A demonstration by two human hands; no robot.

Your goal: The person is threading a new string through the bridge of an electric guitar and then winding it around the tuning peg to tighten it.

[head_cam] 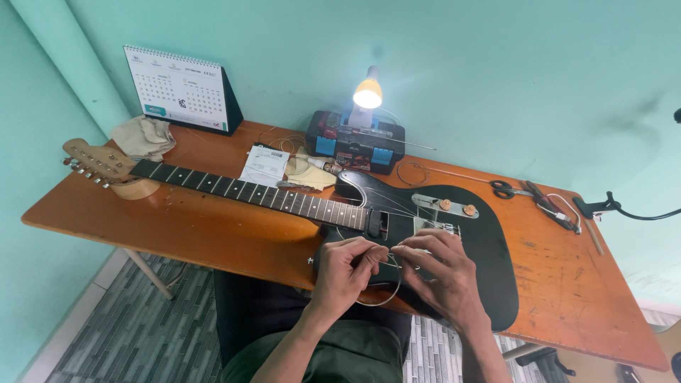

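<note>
A black electric guitar [489,248] lies flat on an orange wooden table [213,227], with its dark neck [248,191] running left to a pale headstock [96,164]. Over the near edge of the body, my left hand [345,273] pinches a thin wire guitar string [386,294] that curls in a loop below my fingers. My right hand [440,273] is beside it, fingertips on the same string, just below the metal bridge [440,227]. The two hands almost touch.
A black and blue toolbox [355,145] stands at the wall under a lit bulb lamp [367,93]. A desk calendar [181,91] and a cloth [144,137] sit back left. Paper slip [264,166], scissors and pliers [539,198] lie on the table. A black clamp arm [603,207] is at right.
</note>
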